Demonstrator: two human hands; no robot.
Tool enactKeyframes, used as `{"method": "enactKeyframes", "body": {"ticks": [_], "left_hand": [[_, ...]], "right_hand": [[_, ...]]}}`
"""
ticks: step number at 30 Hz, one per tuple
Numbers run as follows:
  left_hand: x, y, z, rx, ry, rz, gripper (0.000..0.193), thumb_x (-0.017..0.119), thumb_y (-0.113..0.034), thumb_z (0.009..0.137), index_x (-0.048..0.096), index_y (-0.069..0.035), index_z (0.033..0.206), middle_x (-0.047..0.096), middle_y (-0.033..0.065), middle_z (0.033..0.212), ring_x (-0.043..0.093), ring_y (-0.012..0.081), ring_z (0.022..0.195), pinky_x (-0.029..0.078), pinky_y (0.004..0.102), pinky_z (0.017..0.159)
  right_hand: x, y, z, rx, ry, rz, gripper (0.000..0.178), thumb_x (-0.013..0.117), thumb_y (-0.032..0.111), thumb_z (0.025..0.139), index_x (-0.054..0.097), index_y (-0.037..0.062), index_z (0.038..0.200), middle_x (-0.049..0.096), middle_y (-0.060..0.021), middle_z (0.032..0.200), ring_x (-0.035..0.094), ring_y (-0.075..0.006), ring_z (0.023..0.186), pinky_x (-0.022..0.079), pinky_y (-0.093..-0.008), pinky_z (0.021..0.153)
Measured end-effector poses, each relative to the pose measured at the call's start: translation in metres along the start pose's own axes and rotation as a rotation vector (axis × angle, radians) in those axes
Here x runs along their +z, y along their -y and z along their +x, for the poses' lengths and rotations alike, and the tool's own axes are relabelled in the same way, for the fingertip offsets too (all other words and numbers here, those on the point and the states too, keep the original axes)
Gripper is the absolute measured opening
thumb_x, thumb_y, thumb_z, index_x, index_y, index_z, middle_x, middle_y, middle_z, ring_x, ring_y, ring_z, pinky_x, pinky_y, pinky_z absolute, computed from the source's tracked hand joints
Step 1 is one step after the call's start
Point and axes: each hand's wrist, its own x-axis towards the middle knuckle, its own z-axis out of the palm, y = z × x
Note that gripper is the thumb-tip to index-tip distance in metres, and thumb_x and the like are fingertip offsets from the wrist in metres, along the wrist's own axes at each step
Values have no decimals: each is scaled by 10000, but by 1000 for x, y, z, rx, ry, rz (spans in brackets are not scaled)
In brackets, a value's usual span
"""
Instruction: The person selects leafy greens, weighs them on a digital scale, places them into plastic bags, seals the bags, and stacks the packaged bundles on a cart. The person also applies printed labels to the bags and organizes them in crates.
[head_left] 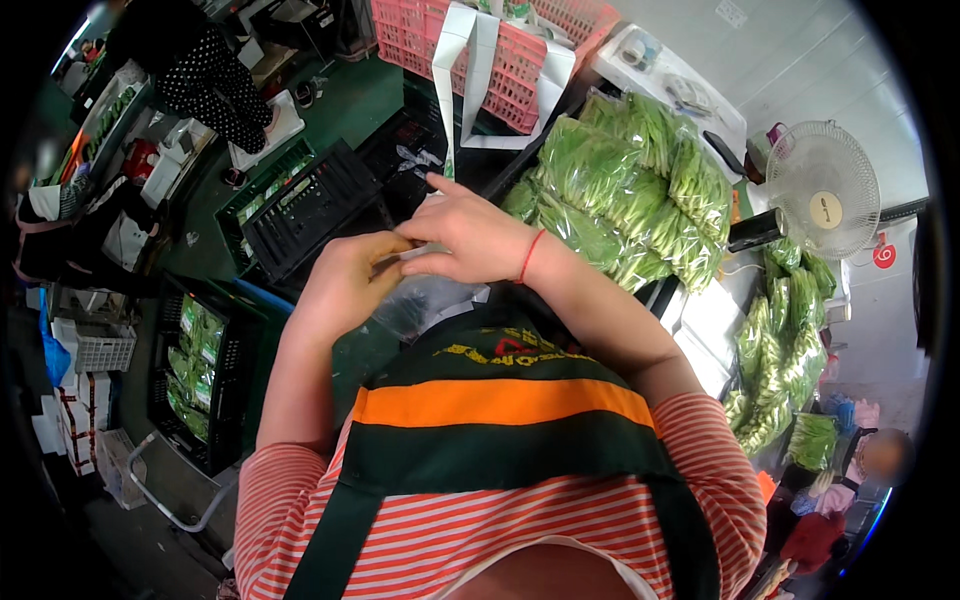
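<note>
A long strip of white labels (480, 70) loops down over the pink crate, and its lower end passes in behind my right hand (470, 235). That hand is closed with the strip at its fingers, one fingertip raised; a red cord circles the wrist. My left hand (345, 280) meets it fingertip to fingertip, its fingers bent and pinched together. Whatever lies between the left fingertips is too small or hidden to name. Below both hands is a clear plastic bag (405, 305). Bagged leafy greens (620, 180) are piled to the right of my right hand.
The pink crate (500, 65) stands ahead. Black crates (310, 205) are at the left, one holding bagged greens (195, 350). A fan (825, 190) and more greens (785, 340) are at the right. Other people (215, 85) work at the far left and lower right.
</note>
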Motion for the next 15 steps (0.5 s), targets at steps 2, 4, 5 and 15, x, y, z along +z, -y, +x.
{"method": "enactKeyframes", "body": {"ticks": [2, 4, 5, 15], "left_hand": [[1, 7, -5, -23, -60, -46, 161, 632, -81, 782, 624, 15, 911, 614, 111, 755, 581, 166, 665, 453, 263, 617], [6, 19, -11, -30, -89, -167, 135, 626, -82, 811, 623, 18, 902, 586, 14, 710, 494, 53, 631, 403, 205, 558], [7, 20, -14, -43, -117, -188, 136, 620, -94, 815, 623, 16, 895, 592, 41, 713, 512, 67, 640, 416, 215, 577], [31, 35, -8, -16, -444, -356, 157, 559, -133, 864, 598, 12, 819, 541, 10, 665, 476, 64, 624, 389, 221, 563]], "right_hand": [[8, -6, 3, -35, -114, -5, 182, 647, 246, 766, 612, 78, 825, 576, -49, 801, 548, -251, 904, 280, -513, 992], [14, -7, 5, -82, -193, -6, 153, 647, 225, 765, 607, 77, 755, 565, -37, 756, 555, -242, 849, 283, -516, 990], [14, -7, 4, -111, -224, -10, 146, 645, 211, 764, 603, 75, 732, 561, -36, 751, 558, -242, 829, 286, -515, 988], [32, 6, 10, -28, -477, -17, 166, 642, 112, 735, 563, 41, 607, 513, -88, 546, 556, -281, 596, 474, -402, 790]]}}
